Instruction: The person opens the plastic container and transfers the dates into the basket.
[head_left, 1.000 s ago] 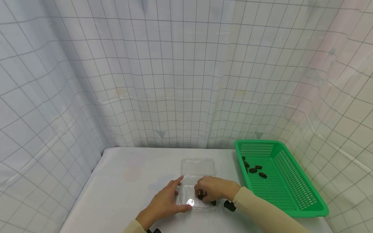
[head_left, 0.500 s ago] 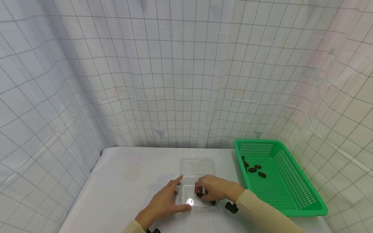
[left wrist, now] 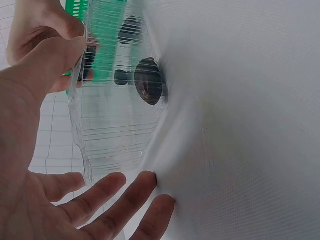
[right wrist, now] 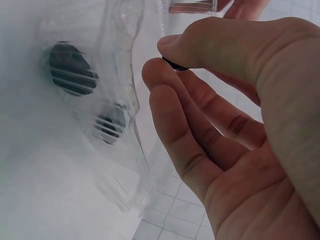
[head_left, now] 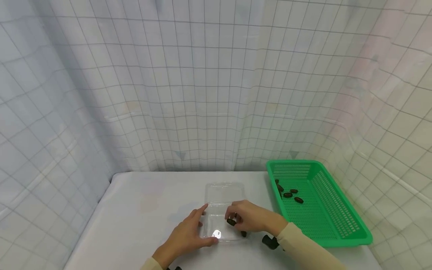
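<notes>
A clear plastic clamshell box [head_left: 210, 225] lies open on the white table, its lid [head_left: 224, 192] folded back. My right hand [head_left: 251, 216] is over the tray half, pinching a glossy dark oval piece [head_left: 231, 222] between thumb and fingertips; it looks like a date or small dark fruit, though its kind is unclear. Two more dark pieces [right wrist: 72, 69] show through the tray wall in the right wrist view. My left hand [head_left: 189, 233] rests along the box's left side, fingers spread and fairly straight. In the left wrist view, its thumb [left wrist: 55, 52] is at the tray rim.
To the right stands a green slotted basket [head_left: 349, 204], several dark oval pieces [head_left: 288, 195] lying towards its left side. A black device [head_left: 270, 242] sits at the right wrist. White gridded curtains [head_left: 209, 93] enclose the table at the back and sides.
My right hand has risen slightly with the dark oval piece, of which more now shows. The left hand stays beside the box. The whole head view has shifted a little.
</notes>
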`<state>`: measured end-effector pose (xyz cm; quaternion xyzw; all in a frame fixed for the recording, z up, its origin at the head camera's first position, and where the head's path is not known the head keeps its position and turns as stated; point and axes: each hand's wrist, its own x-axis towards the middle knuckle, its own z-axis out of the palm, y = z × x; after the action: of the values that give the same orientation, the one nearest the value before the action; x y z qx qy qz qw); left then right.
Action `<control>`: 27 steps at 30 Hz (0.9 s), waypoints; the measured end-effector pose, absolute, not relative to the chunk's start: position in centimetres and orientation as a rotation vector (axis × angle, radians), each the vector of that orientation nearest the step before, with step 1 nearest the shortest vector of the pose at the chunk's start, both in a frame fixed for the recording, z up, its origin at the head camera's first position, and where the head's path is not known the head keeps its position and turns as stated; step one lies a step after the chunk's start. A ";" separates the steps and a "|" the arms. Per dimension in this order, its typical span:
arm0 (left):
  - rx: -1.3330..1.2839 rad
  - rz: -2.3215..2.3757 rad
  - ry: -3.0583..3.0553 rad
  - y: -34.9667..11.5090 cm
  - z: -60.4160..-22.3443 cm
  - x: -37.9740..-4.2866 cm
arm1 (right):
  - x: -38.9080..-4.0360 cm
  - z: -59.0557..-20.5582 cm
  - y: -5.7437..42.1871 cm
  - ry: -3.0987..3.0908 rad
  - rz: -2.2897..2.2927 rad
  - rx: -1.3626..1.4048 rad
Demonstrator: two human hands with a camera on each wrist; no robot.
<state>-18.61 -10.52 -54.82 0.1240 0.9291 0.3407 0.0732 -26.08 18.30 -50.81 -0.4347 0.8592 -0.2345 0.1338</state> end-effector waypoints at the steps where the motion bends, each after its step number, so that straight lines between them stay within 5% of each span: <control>1: 0.371 1.024 2.793 -10.6 -54.8 -18.6 | -26.0 -50.7 18.4 2.499 -0.687 -1.252; 27: 0.387 1.040 2.801 -10.6 -55.0 -18.4 | -25.6 -47.0 25.8 2.755 -0.692 -1.246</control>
<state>-18.43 -10.58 -54.99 0.1281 0.9278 0.3445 0.0641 -25.56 25.82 -47.05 -0.4017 0.8880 -0.2230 0.0196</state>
